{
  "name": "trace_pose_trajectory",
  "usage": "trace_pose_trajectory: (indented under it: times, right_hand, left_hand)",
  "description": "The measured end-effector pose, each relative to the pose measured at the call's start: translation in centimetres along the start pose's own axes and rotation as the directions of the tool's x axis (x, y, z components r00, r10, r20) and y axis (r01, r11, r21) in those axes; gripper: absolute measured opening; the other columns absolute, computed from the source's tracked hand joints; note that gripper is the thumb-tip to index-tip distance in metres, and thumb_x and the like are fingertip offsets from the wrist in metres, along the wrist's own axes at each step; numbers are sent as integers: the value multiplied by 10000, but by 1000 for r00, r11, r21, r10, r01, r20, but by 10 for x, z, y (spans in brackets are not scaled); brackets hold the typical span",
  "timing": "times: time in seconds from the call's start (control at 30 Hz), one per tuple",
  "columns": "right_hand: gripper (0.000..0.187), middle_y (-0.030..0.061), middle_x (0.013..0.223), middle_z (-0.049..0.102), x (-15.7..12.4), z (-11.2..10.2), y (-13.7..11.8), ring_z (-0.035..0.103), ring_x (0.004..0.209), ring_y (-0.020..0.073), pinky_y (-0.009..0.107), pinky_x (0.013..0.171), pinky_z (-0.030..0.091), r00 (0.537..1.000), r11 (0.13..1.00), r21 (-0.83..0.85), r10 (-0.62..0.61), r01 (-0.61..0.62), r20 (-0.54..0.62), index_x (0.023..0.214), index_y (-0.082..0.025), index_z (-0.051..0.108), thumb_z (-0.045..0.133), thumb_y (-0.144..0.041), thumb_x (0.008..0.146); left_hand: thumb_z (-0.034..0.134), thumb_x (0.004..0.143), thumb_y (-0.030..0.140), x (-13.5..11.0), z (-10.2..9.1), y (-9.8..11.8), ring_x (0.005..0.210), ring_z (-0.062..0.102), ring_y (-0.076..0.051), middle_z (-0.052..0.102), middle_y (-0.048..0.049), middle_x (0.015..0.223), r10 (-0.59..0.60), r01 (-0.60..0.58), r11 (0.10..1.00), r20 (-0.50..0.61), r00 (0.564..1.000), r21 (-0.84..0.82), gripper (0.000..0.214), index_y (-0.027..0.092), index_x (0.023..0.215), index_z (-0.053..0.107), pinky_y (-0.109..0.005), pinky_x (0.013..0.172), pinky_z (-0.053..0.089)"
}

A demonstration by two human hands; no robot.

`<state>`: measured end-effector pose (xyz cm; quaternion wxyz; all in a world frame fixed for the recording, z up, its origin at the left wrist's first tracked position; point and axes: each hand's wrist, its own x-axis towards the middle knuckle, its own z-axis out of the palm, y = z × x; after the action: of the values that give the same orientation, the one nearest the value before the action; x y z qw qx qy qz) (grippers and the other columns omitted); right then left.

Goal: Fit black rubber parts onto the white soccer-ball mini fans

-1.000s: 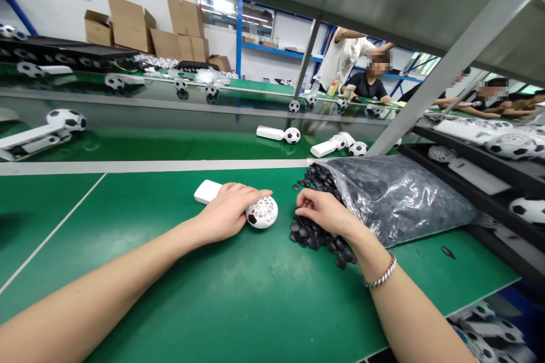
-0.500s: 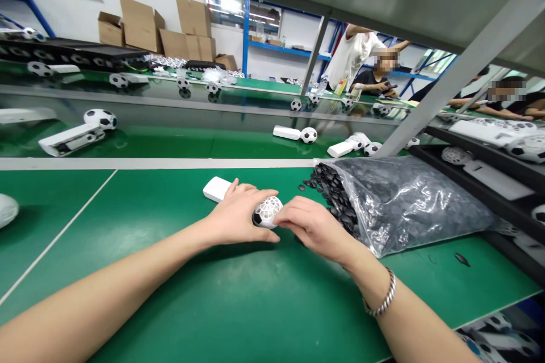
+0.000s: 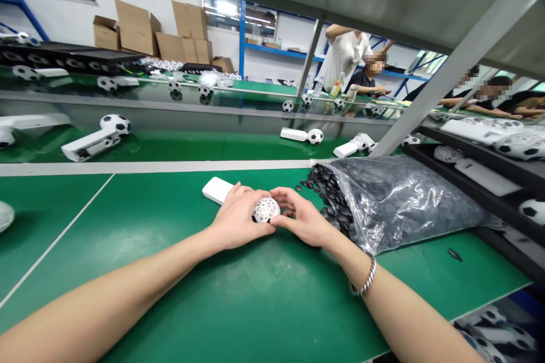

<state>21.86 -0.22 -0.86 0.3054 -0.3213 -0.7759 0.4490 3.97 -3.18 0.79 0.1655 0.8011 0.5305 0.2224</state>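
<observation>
A white handheld fan with a football-patterned, latticed round head [image 3: 266, 210] lies on the green bench, its white handle [image 3: 217, 189] pointing to the upper left. My left hand [image 3: 239, 214] wraps round the near handle end and the left side of the head. On the right side, my right hand [image 3: 300, 215] pinches the head's rim between thumb and curled fingers. A black patch shows low on the head, beside my left hand. Any small piece under the right fingertips is hidden. Loose black pieces [image 3: 334, 198] spill from a clear plastic bag [image 3: 409, 204] just beyond my right hand.
Behind a pale edge strip [image 3: 170, 167], a green conveyor carries several football fans [image 3: 315, 136]. Black trays [image 3: 481, 176] with fan parts stand at the right, near a slanted metal post [image 3: 451, 51]. A stray black piece [image 3: 454, 254] lies right. Co-workers sit and stand beyond.
My right hand has shifted from pinching at the head's front to gripping its right side, with fingers over the far rim. The fan head has turned slightly. Fans on the conveyor have moved right.
</observation>
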Motion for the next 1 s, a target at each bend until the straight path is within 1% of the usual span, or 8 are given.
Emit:
trace_pose_trajectory:
  times: [0.1,0.2,0.27,0.43,0.53,0.7,0.8,1.0]
  right_hand:
    - [257,60,1037,561,8,-18,12,531,966,165,320,821,447,984,953,-293,23,-76,-179,1062,-196,515,507,-305,830]
    - [200,85,993,540,14,-40,28,485,990,205,367,891,378,917,740,-606,37,-292,-396,974,-176,588,518,-282,820]
    - [173,86,960,539,15,-48,36,478,987,214,365,895,362,905,671,-651,73,-355,-419,941,-177,606,542,-255,801]
    - [93,58,891,551,14,-50,42,517,892,172,308,842,387,925,698,-633,114,-334,-362,846,-169,601,570,-217,772]
    - [78,36,835,568,12,-49,38,542,799,144,270,757,420,938,735,-603,131,-310,-322,821,-158,571,584,-181,748]
    - [90,-19,731,582,2,-39,15,544,673,110,225,641,438,978,861,-476,100,-178,-184,865,-182,566,549,-201,778]
    - [114,3,813,594,-5,-28,-6,547,766,122,244,720,437,997,929,-369,-35,6,-73,883,-201,614,525,-198,812]
    - [268,27,875,539,-14,-13,-27,500,829,131,278,756,430,968,870,-424,-234,251,93,982,-269,629,424,-136,870]
  left_hand:
    - [639,622,446,0,1,-2,1049,462,-240,565,-26,1029,60,-59,998,13,998,-26,546,234,1103,489,-496,1067,118]
    - [641,612,471,2,0,-6,1080,447,-253,546,-49,1070,102,-101,994,28,994,-39,533,211,1054,498,-503,1072,100]
    - [646,611,470,2,-2,-7,1124,419,-264,533,-62,1102,120,-118,992,69,990,-36,531,213,1054,502,-508,1072,89]
    - [588,688,435,-10,-2,6,1301,91,-341,330,-103,1352,-24,18,999,127,992,48,603,258,1234,404,-591,1016,124]
    - [559,700,527,-16,5,11,1303,33,-363,188,-109,1415,-106,106,994,94,990,7,615,292,1242,387,-625,971,183]
    - [596,706,366,-6,0,-6,1330,35,-270,304,-84,1368,59,-27,983,174,983,-182,546,245,1207,415,-472,1055,188]
    - [583,673,209,1,-13,-19,1336,53,-235,203,-89,1421,116,-41,963,272,955,-266,580,228,1222,398,-419,1075,159]
    - [575,606,135,2,-21,-19,1337,32,-226,175,-96,1435,152,-54,950,305,940,-307,607,213,1189,423,-391,1075,167]
